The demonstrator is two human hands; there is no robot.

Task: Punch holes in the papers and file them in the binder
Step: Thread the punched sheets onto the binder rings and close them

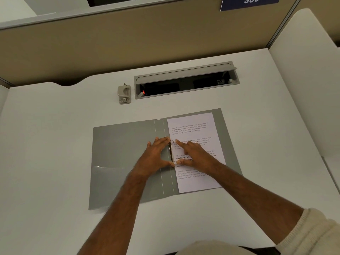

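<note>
Binder (pixel 127 159) lies open on the table (pixel 55 144), papers (pixel 195 129) on its right half, at the rings (pixel 172 151). Your left hand (pixel 156 155) and right hand (pixel 195 155) lie spread, fingertips at both rings. Press both rings together evenly; check the holes are seated. Punch (pixel 124 94) sits beyond the binder, well apart, beside the cable box (pixel 185 80). Nothing blocks you.
</note>
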